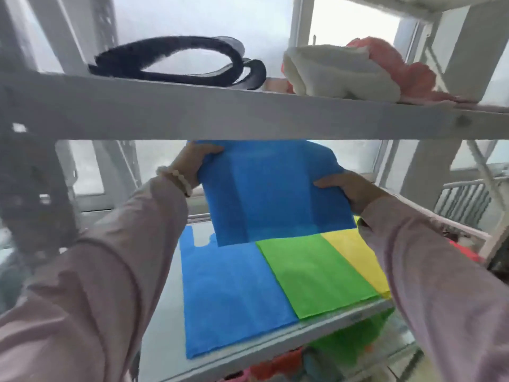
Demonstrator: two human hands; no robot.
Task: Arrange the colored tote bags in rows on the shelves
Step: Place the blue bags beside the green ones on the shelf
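I hold a blue tote bag [275, 194] spread flat between both hands. My left hand [199, 161] pinches its far left corner, fingers curled round the cloth. My right hand [349, 191] grips the right edge, thumb on top. Holding two sides, I judge, pulls the thin fabric taut so it can go down uncreased.

Beneath my hands, on the middle shelf [162, 312], a front row lies flat: a second blue bag [234, 299] below my left hand, a green bag [311, 274] below my right, and a yellow bag [358, 257] under my right wrist, each touching its neighbour. The held bag hangs over their far ends, so I take it for a back row.

Just above my knuckles runs the upper shelf board [248, 114], carrying black straps [176, 62] and pale cloths [338, 75]. It limits how high I can lift.
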